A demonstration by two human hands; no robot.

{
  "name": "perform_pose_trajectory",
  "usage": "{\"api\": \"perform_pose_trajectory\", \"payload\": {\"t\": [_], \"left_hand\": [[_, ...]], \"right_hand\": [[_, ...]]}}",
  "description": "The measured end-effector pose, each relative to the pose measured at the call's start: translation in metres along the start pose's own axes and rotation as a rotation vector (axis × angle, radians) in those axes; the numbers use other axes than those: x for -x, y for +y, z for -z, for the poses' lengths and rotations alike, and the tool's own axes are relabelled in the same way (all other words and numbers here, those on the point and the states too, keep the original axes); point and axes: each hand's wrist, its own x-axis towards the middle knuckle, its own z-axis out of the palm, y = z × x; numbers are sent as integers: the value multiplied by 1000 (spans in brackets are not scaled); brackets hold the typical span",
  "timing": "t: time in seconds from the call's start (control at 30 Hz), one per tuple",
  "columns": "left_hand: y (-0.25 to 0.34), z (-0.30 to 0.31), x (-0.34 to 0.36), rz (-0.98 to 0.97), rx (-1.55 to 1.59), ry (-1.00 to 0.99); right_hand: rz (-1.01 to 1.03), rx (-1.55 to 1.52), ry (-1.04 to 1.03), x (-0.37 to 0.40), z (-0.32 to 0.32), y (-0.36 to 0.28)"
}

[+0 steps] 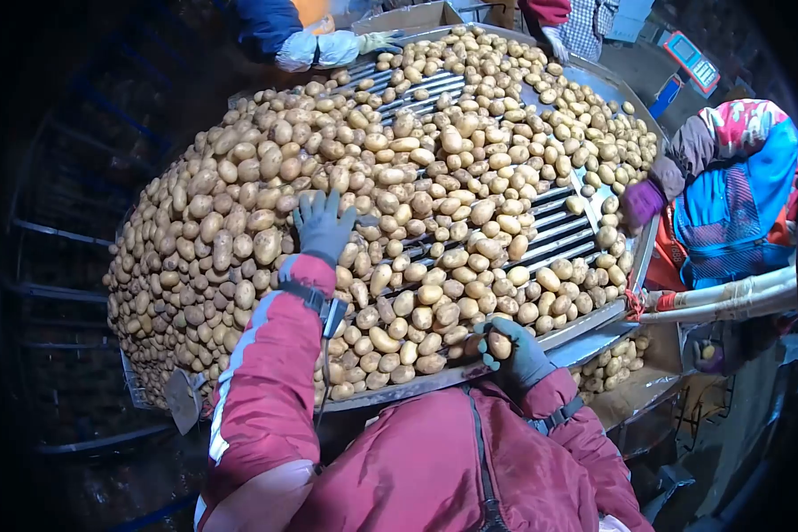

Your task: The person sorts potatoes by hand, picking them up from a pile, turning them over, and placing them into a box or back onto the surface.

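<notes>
A large heap of potatoes covers a metal sorting table. My left hand, in a grey glove, lies with its fingers spread on the potatoes at the middle left of the heap. Near the table's front edge, my right hand, also gloved, has its fingers curled round a potato. Slatted bars show through gaps among the potatoes on the right and at the back.
A person in a blue and red vest reaches in from the right with a purple glove. Gloved hands of others are at the far edge. More potatoes lie in a box below the right front edge.
</notes>
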Motion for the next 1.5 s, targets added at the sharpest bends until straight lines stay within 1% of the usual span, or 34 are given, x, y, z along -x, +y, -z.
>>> {"api": "perform_pose_trajectory", "payload": {"t": [0.07, 0.1, 0.13, 0.17, 0.2, 0.27, 0.33, 0.4, 0.43, 0.47, 0.53, 0.57, 0.6, 0.63, 0.67, 0.7, 0.73, 0.83, 0.87, 0.9, 0.93, 0.97, 1.03, 1.07, 1.1, 1.13, 1.2, 1.23, 1.27, 1.33, 1.37, 1.43, 1.47, 1.5], "left_hand": [[26, -15, -14, 70, 98, -234], [48, -10, -22, 125, 30, -253], [52, -30, -25, 137, 14, -256], [47, -63, -31, 134, -35, -305], [48, -82, -33, 133, -86, -357], [116, 9, -27, 120, 53, -317], [135, 1, -31, -67, -61, -662], [155, 3, -3, 115, 613, -563], [171, 30, 3, 15, 532, -576], [186, 54, 9, -85, 455, -591], [182, 34, 36, -151, 807, -670], [176, 24, 44, -179, 771, -564], [168, 34, 34, -91, 720, -518], [152, 46, 16, -5, 669, -472], [116, 1, 3, -113, 319, -249], [50, -71, 5, -15, 448, -282], [31, -70, -7, -17, 449, -283], [-9, -64, -33, 78, 68, -259], [-12, -66, -36, 109, -59, -248], [25, -38, -48, 177, -93, -267], [51, -27, -54, 177, -91, -270], [73, -21, -59, 218, -34, -267], [95, -33, -65, 262, 21, -254], [99, -43, -65, 167, 52, -326], [97, -54, -62, 74, 79, -402], [99, -56, -62, -20, 105, -476], [111, -50, -47, -91, 162, -538], [121, -38, -25, 28, 505, -507], [137, 2, -22, 52, 549, -601], [138, 5, 9, -77, 611, -550], [130, -1, 10, -75, 611, -553], [99, -27, 18, 208, 773, -567], [76, -30, 9, 29, 804, -353], [58, -18, -6, -70, 500, -325]], "right_hand": [[110, 114, -41, 5, 14, -12], [10, 2, 2, 5, 18, -23], [36, 53, 17, 8, 21, -30], [110, 119, -9, 5, 27, -36], [182, 183, -37, 3, 33, -39], [163, 36, -9, -6, 36, -44], [90, 58, -42, -20, 33, -65], [92, 89, -39, -46, 40, -75], [21, 58, 78, -31, 3, -100], [201, 204, -31, -64, 40, -91], [289, 276, -8, -74, 34, -104], [203, 234, -6, -76, 30, -114], [192, 236, -11, -83, 31, -113], [139, 175, -7, -92, 35, -111], [89, 114, -2, -98, 37, -112], [80, 112, 13, -94, 25, -117], [68, 109, -2, -102, 32, -113], [118, 223, -53, -108, 30, -111], [119, 223, -52, -110, 29, -112], [106, 225, -26, -112, 29, -111], [91, 228, 1, -113, 29, -111], [91, 197, -2, -111, 27, -112], [135, 235, -17, -109, 28, -113], [172, 268, -37, -110, 27, -113], [76, 160, 21, -104, 17, -117], [67, 160, 11, -105, 17, -117], [112, 202, -28, -110, 23, -115], [111, 205, -31, -109, 22, -115], [104, 194, -10, -108, 20, -116], [99, 181, 15, -110, 19, -120], [90, 165, 21, -112, 21, -120], [52, 158, 49, -115, 22, -120], [48, 158, 53, -116, 23, -120], [61, 154, 44, -117, 25, -119]]}}
